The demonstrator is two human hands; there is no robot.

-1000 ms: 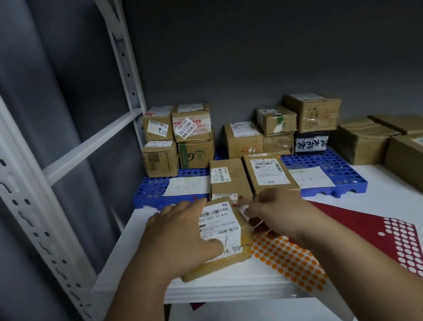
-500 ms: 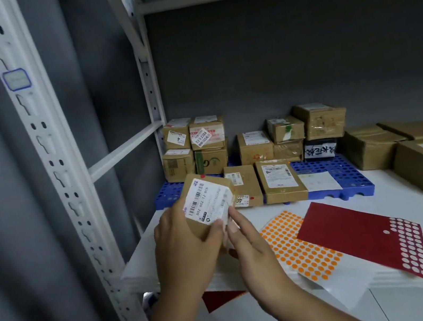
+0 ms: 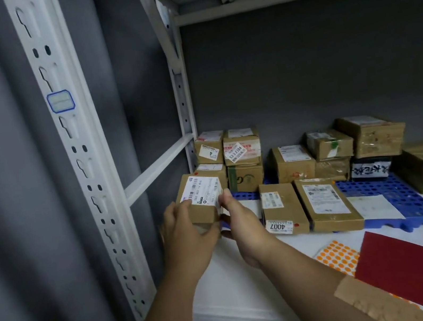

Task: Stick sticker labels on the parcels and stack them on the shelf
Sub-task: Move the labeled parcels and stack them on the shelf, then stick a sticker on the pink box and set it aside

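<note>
Both hands, left (image 3: 187, 237) and right (image 3: 243, 225), grasp a parcel (image 3: 202, 199) at frame centre. It is raised above the shelf (image 3: 227, 297).

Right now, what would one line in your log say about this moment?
left hand: holds parcel | right hand: grips parcel's right side | parcel: lifted, near stacked boxes | sticker sheets: on shelf

Brown labelled parcel (image 3: 202, 200), tilted, held above white shelf (image 3: 235, 291) edge
</note>
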